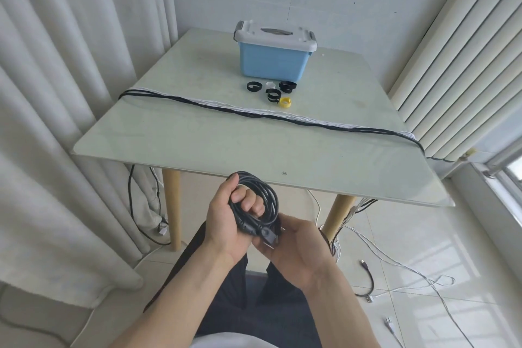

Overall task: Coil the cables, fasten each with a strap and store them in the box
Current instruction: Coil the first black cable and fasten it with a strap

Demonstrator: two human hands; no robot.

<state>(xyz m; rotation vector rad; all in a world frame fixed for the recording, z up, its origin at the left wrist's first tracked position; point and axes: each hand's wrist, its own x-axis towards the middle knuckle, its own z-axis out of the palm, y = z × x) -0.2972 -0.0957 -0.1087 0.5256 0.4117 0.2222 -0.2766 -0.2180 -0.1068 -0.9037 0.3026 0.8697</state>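
One coil in hand: a black cable (261, 200) wound into several loops, held in the air just short of the table (197, 144) edge nearest the person, not resting on it.
Left hand: the left hand (226, 215) has its fingers curled through the loops, gripping the bundle from inside.
Right hand: the right hand (296, 246) pinches the plug end (268, 237) at the bottom of the coil, fingers closed round it.
Handling: the cord looks light, limp and a little springy, so I'd judge the loops will sprawl if the grip slackens (best held where the turns bunch together, not by a single strand).
Straps: five small rings lie on the table, four dark or pale and one yellow strap (284, 102), between the stretched cables (254, 113) and the box.
Box: the blue box (272, 61) stands at the table's far side, white lid (275, 35) on, well apart from the coil.
Remaining: black and white cables stretch across the table's middle, uncoiled, ends hanging off both sides.
Next: likely tucking the plug in, then reaching over the table for a strap.
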